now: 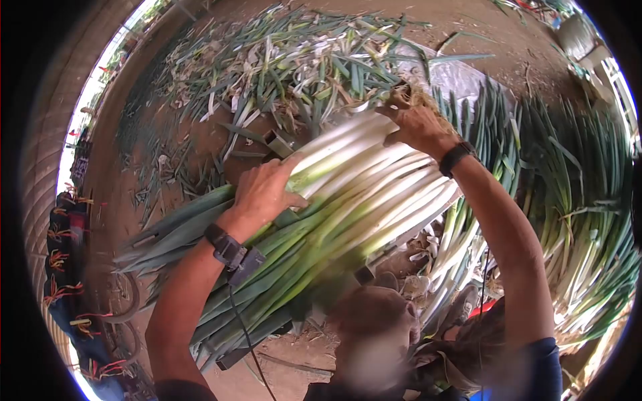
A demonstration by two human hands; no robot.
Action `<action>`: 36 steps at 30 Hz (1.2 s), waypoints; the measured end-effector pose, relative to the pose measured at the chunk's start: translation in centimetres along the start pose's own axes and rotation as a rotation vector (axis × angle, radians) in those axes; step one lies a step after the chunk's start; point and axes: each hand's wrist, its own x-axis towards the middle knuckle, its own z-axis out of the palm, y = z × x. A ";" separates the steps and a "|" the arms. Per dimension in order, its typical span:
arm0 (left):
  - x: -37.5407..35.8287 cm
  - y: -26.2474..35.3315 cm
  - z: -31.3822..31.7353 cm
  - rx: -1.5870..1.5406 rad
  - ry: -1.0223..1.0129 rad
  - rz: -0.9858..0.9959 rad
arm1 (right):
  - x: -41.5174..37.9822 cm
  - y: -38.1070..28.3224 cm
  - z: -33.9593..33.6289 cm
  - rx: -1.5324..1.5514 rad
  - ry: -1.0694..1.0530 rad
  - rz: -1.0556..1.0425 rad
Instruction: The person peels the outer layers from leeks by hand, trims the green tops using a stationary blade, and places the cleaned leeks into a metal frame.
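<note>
A big bundle of long green onions [361, 194] lies slantwise in front of me, white shafts to the upper right and green leaves to the lower left. My left hand [261, 194] is closed around the far side of the bundle, where the white turns green. At the root end, my right hand [421, 127] grips the tops of the white shafts, next to the tan roots [418, 97]. Its fingertips are partly hidden. Beneath the bundle, parts of a dark metal frame [277, 142] show.
Stripped leaves and trimmings [281, 67] are heaped on the dirt floor ahead. More green onions [568, 200] lie in rows at the right, by a plastic sheet [461, 77]. Dark cloth with colored ties [63, 267] hangs at the left. A cable [244, 327] runs from my left wrist.
</note>
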 end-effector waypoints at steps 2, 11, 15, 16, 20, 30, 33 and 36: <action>-0.4 -0.5 0.2 -0.001 0.040 0.034 | -0.1 0.6 0.4 0.016 0.047 -0.018; -6.9 -1.6 -0.2 0.260 -0.087 -0.129 | -0.1 2.7 2.9 0.172 0.162 0.009; -6.8 -0.9 -0.4 0.219 -0.084 -0.161 | 0.5 1.3 2.8 0.054 0.099 0.118; -6.8 -1.0 -0.3 0.223 -0.079 -0.157 | 0.1 0.7 2.7 0.086 0.162 0.107; -7.0 -1.1 0.1 0.250 -0.039 -0.150 | 1.0 -2.6 3.3 0.009 0.220 -0.152; -7.5 -1.3 0.7 0.237 0.012 -0.145 | 3.4 -19.1 5.1 -0.498 0.515 -0.523; -7.6 -1.3 0.8 0.217 -0.027 -0.153 | 2.6 -17.9 4.1 -0.588 0.179 -0.333; -7.5 -1.6 1.0 0.210 -0.027 -0.147 | 2.8 -14.0 5.3 -0.642 0.111 -0.262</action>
